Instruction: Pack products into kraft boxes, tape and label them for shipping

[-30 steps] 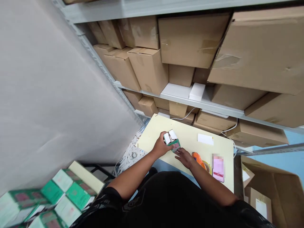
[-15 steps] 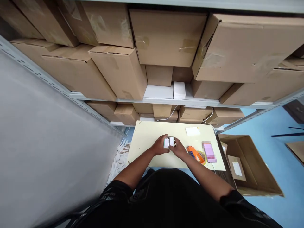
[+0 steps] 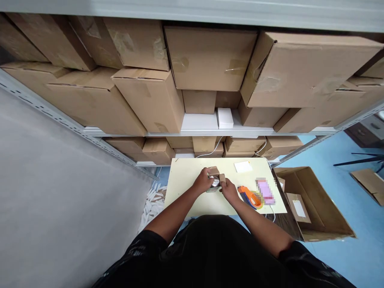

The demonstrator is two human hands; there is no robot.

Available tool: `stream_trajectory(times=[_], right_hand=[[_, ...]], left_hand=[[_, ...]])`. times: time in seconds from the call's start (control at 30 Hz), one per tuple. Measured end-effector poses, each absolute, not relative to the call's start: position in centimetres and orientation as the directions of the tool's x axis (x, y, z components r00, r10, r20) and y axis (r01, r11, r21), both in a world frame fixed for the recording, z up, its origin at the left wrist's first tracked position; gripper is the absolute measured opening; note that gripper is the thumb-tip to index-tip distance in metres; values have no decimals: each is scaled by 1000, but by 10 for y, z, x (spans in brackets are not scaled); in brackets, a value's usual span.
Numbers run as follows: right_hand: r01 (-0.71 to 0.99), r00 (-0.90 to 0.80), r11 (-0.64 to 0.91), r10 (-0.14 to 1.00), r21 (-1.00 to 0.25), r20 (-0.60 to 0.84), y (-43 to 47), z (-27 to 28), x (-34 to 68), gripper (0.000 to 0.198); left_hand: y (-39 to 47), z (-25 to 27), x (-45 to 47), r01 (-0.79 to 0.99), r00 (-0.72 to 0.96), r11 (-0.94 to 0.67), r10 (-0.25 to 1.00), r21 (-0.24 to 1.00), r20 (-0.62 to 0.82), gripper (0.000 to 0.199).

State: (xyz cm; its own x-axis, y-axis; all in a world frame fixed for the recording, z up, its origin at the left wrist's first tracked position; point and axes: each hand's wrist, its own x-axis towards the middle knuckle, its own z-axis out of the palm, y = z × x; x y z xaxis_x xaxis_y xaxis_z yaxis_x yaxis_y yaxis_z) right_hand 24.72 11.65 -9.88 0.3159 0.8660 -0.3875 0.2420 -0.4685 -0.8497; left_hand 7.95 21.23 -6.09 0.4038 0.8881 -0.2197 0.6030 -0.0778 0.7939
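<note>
Evidently open: a small carton (image 3: 213, 189) above the worktop (image 3: 186, 190)

Smooth and cream-coloured, the worktop carries an orange tape dispenser (image 3: 247, 193) toward its right edge and a flat white card (image 3: 243, 167) nearer its far edge. Boxy, with raised brown cardboard flaps and something pale and shiny inside, the carton is slightly left of the worktop's middle. The left hand (image 3: 203, 182) curls its fingers around the left side; the right hand's (image 3: 229, 190) fingers narrowly pinch the right flap.
</note>
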Motion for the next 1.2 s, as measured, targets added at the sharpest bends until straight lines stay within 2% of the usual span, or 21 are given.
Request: stream_trajectory(times=[0.07,0.13,0.2,0.27,0.37,0.5,0.57,0.63,0.77,0.87,0.97,1.2], right_hand=[[290,377,-486,850,-825,-369,117,-100,249,34],[336,380,-420,880,-843,-287,117,-102,252,47],[355,332,-295,927,-887,-175,118,-103,255,56],[353,266,-190,959,-916,-96,120,-106,259,59],[317,160,-156,981,-935,-110,121,-112,264,67],[298,63,-186,982,-936,-175,119,-117,265,91],[298,61,-165,986,-940,-153,119,-115,265,92],[311,72,-143,989,-940,-126,120,-112,266,84],[358,64,-171,985,-918,-159,124,-106,269,71],[373,75,-195,981,-907,-180,128,-106,271,68],[356,75,-179,984,-917,-163,130,-109,270,68],[351,59,-197,980,-915,-188,134,-112,261,87]], left_hand=[[210,-60,70,608,424,-187,898,772,-116,37],[208,-58,61,659,483,-353,875,664,-15,32],[207,-54,57,696,576,-488,817,527,-5,27],[206,-47,60,698,649,-559,758,447,-64,24],[204,-37,75,696,680,-585,724,418,-118,25],[198,-27,100,764,629,-534,742,363,-231,42],[195,-24,111,806,583,-505,766,309,-270,47],[195,-21,120,822,564,-498,777,275,-280,55],[201,-15,134,816,576,-516,767,260,-282,63],[207,-6,136,814,578,-514,767,271,-280,56],[209,12,126,825,542,-479,821,300,-179,49],[207,87,73,744,442,-395,896,539,46,43]])
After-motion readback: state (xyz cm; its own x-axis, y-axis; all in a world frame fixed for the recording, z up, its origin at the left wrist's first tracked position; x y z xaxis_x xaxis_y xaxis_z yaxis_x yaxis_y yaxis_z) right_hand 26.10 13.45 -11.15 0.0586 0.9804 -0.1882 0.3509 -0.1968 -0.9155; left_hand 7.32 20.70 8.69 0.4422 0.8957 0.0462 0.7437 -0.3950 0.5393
